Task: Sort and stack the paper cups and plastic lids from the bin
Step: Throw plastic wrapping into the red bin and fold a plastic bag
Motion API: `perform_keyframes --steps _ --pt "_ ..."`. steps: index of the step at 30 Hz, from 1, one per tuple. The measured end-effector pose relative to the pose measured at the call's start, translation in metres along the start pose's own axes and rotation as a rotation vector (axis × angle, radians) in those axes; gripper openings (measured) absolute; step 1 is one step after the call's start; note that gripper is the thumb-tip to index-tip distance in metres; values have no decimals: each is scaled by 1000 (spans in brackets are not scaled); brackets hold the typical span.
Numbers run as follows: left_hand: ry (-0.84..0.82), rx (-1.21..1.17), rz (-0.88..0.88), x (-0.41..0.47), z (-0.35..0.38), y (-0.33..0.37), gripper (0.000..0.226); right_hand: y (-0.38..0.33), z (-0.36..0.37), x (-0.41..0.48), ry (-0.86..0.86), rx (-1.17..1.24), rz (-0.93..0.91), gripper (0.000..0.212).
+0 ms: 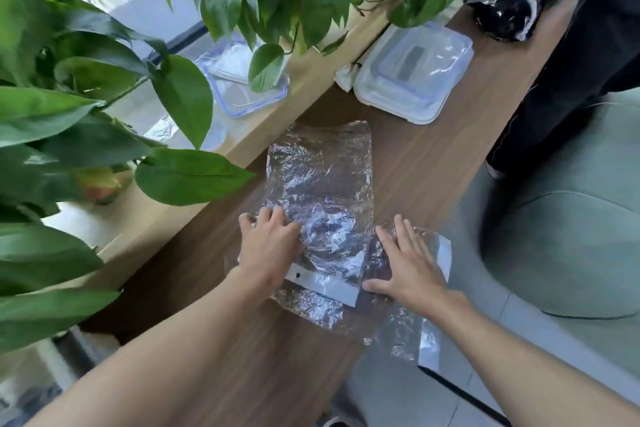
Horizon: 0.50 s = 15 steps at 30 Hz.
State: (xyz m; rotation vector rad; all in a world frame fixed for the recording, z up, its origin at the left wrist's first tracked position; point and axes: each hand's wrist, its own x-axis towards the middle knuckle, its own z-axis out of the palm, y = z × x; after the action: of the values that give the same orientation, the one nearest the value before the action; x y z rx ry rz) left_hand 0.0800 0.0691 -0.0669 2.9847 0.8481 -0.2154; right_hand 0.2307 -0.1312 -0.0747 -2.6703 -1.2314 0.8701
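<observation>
Left hand: grip spread, palm down, fingers flat on the lower left edge of a crinkled clear plastic bag. Nothing pinched; the hand presses the bag against the brown wood-grain tabletop.

Right hand: grip likewise spread, fingers splayed and flat on a second crinkled clear plastic bag with a white header strip, which lies at 3 o'clock from the first bag and partly hangs past the tabletop's edge. Thumb points toward 9 o'clock, near the white strip with a punched hole at the first bag's near end.

The first bag runs from the hands toward 12 o'clock, lying flat; what it holds cannot be told through the glare. More clear plastic film shows under the white strip, at 6 o'clock from the left hand. Another clear bag with a white strip overhangs the edge at 6 o'clock from the right hand.

Task items: no paper cups can be made out. At 12 o'clock, beyond the bags, a clear rectangular plastic container with a snap lid sits on the tabletop. At 11 o'clock a second clear rectangular plastic lid rests on the light wooden ledge, partly behind green leafy plants.

At 1 o'clock, far end of the tabletop: a black bundle in clear wrap. A person in dark clothing stands at 2 o'clock.
</observation>
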Motion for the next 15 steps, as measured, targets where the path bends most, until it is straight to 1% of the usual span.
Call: perform_keyframes --steps 1,2,3,5,7,9,11,13,14,15 --pt "8 21 24 -3 1 -4 19 0 0 0 -1 -11 6 112" --pt "-5 29 33 -7 3 -9 26 -2 -1 -1 0 -20 12 110" --pt "17 18 47 -11 4 -13 28 -3 -1 -2 3 -28 16 108" --pt "106 -34 86 -22 2 -21 23 -6 -2 -1 14 -33 35 106" --pt "203 -56 168 -32 -3 -25 19 -7 -5 3 37 -15 89 106" --pt "225 -86 201 -42 -9 -30 16 -9 -8 11 91 -3 168 107" --pt "189 -198 142 -50 -13 -34 18 -15 -8 15 177 -28 191 102" --pt "119 -291 40 -57 -19 -35 23 -22 -3 15 235 1 98 90" --pt "87 -293 9 -60 -21 -35 24 -24 0 13 219 20 46 87" --pt "69 -279 -1 -62 -19 -35 32 -27 3 11 186 29 11 88"
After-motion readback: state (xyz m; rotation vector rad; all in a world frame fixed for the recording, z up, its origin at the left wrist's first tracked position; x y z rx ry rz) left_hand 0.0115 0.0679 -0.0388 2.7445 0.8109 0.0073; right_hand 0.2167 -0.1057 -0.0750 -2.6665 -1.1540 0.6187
